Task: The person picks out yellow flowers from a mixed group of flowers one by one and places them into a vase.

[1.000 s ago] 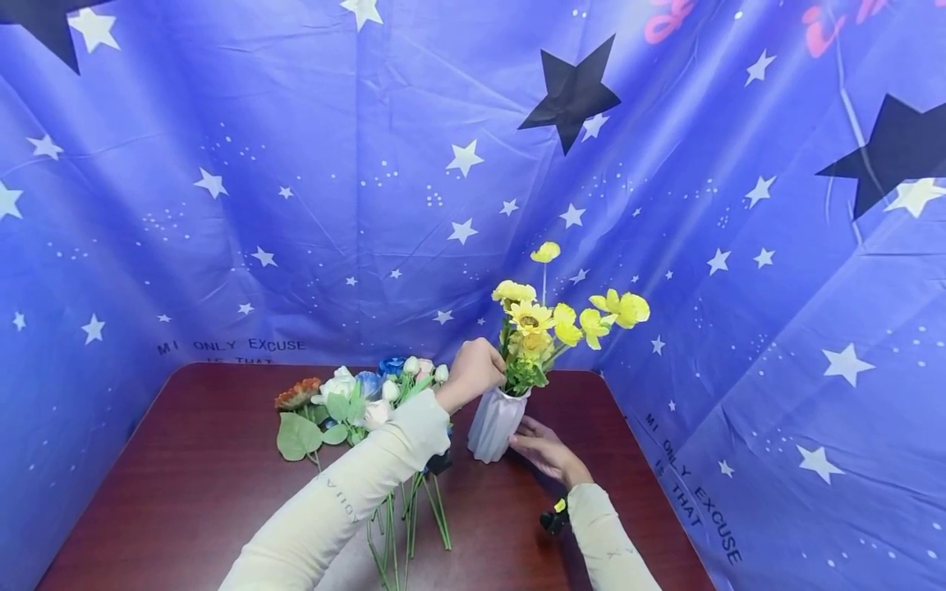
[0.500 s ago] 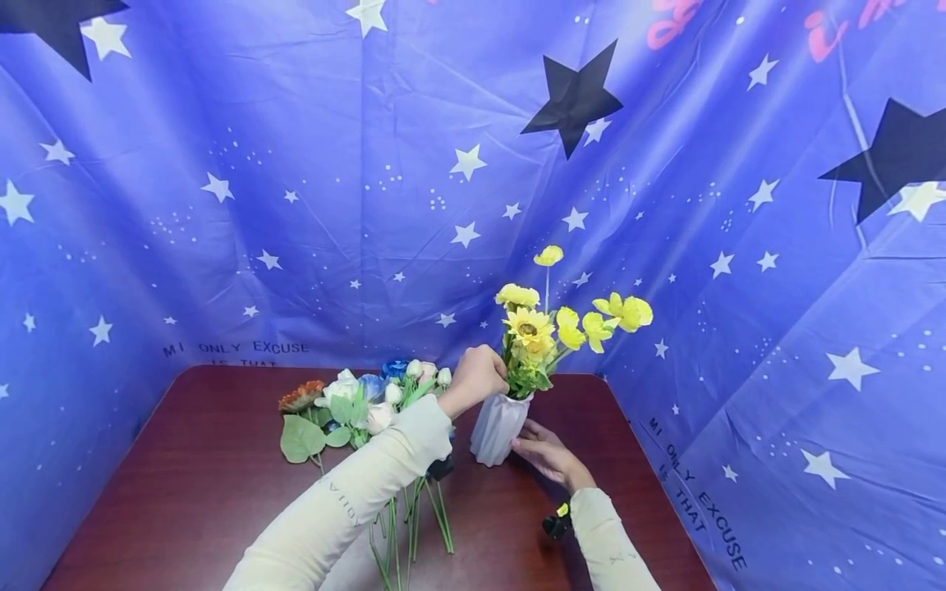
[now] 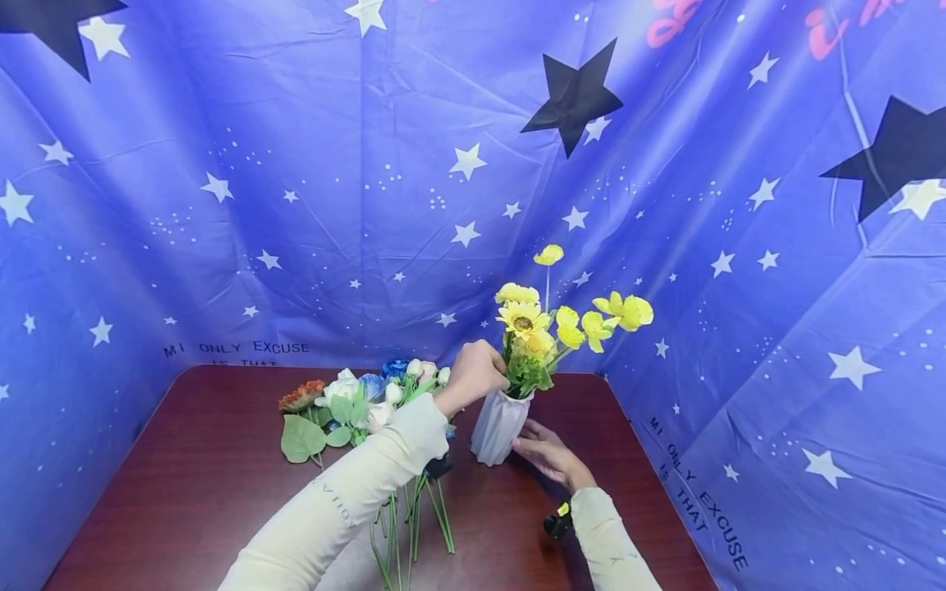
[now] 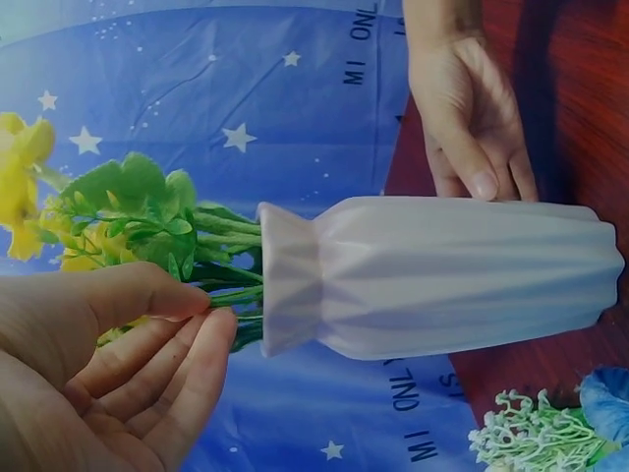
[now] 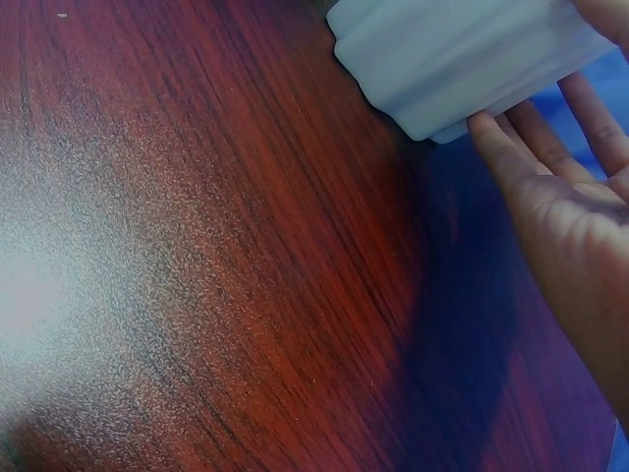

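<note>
A white fluted vase [image 3: 499, 428] stands upright on the table with yellow flowers [image 3: 569, 327] fanning out of its mouth. One is a dark-centred sunflower [image 3: 523, 321]. My left hand [image 3: 475, 377] is at the vase's rim; in the left wrist view its thumb and forefinger pinch green flower stems [image 4: 236, 296] just above the mouth. Low on the vase's right side rests my right hand [image 3: 550, 457], its fingers fairly straight and touching the wall. In the right wrist view the fingertips [image 5: 484, 124] meet the vase near its base.
A heap of loose artificial flowers, with white roses [image 3: 342, 387], blue roses [image 3: 372, 385] and an orange bloom [image 3: 301, 396], lies left of the vase. Their bare stems [image 3: 414, 525] reach toward the front edge, partly under the left sleeve. A starred blue cloth [image 3: 296, 246] surrounds the table [image 3: 163, 492].
The sunflower has shifted slightly left and turned upward as the left hand works at its stems. The vase and the right hand hold nearly the same place.
</note>
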Demonstrator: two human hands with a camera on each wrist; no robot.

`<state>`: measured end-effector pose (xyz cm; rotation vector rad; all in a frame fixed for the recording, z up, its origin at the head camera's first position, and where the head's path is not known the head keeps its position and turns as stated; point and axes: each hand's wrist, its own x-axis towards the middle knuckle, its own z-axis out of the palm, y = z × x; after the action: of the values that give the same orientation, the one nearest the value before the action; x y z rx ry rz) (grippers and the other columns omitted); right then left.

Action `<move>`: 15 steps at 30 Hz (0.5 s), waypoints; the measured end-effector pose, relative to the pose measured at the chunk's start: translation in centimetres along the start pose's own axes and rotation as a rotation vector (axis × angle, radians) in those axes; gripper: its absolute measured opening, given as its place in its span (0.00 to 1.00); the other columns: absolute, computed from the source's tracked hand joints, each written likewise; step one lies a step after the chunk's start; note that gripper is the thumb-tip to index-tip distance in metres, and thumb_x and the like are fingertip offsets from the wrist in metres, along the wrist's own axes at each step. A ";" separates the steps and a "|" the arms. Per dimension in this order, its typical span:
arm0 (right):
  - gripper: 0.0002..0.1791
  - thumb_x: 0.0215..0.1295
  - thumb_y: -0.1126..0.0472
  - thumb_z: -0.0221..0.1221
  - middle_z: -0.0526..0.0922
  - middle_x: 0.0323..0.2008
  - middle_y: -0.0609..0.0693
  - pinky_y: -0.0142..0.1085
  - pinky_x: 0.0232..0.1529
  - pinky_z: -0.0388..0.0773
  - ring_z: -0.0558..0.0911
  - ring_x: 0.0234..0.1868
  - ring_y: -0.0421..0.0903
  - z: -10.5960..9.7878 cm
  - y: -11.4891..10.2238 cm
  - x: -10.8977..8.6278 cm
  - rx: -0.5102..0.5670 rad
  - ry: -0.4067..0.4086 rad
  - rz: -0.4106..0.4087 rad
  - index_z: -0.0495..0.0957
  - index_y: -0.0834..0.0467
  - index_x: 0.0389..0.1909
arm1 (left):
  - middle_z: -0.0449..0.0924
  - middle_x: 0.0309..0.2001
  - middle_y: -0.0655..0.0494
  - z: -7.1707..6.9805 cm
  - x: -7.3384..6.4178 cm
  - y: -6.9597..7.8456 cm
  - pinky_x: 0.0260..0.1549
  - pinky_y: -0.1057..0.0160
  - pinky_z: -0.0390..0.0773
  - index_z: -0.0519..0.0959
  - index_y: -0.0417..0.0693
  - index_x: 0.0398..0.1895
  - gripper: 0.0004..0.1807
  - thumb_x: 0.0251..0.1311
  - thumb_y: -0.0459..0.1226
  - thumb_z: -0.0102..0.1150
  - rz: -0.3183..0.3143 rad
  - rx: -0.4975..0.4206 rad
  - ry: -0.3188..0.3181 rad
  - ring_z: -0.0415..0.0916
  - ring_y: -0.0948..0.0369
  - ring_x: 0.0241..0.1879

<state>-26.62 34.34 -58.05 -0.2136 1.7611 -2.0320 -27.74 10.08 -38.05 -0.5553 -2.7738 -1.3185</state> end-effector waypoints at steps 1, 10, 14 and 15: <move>0.41 0.75 0.74 0.48 0.51 0.75 0.74 0.27 0.64 0.75 0.75 0.61 0.37 0.0 0.0 0.0 0.001 0.001 0.001 0.31 0.75 0.77 | 0.91 0.30 0.53 -0.1 0.0 0.0 0.33 0.63 0.88 0.91 0.46 0.26 0.03 0.47 0.30 0.76 -0.010 0.001 0.006 0.87 0.56 0.34; 0.43 0.73 0.74 0.50 0.59 0.72 0.70 0.28 0.64 0.76 0.77 0.59 0.36 0.3 -0.3 -0.1 0.039 0.003 -0.017 0.32 0.75 0.77 | 0.88 0.23 0.56 0.0 -0.1 0.4 0.25 0.67 0.82 0.87 0.47 0.17 0.08 0.49 0.31 0.75 -0.042 0.023 0.014 0.83 0.61 0.26; 0.42 0.73 0.75 0.49 0.65 0.68 0.61 0.28 0.63 0.77 0.77 0.58 0.36 0.2 -0.1 -0.1 0.046 0.008 -0.009 0.33 0.75 0.77 | 0.85 0.18 0.59 0.6 0.0 0.3 0.22 0.71 0.76 0.86 0.48 0.15 0.10 0.50 0.30 0.75 -0.043 0.038 0.003 0.77 0.65 0.21; 0.42 0.73 0.75 0.48 0.65 0.68 0.61 0.28 0.63 0.77 0.77 0.59 0.36 0.2 -0.1 -0.1 0.045 0.006 -0.010 0.33 0.75 0.77 | 0.82 0.15 0.60 0.8 0.1 0.2 0.20 0.71 0.73 0.84 0.49 0.13 0.13 0.50 0.30 0.74 -0.043 0.033 -0.003 0.74 0.66 0.19</move>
<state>-26.47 34.22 -57.89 -0.2033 1.7187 -2.0792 -27.66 10.80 -38.39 -0.4996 -2.8202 -1.2778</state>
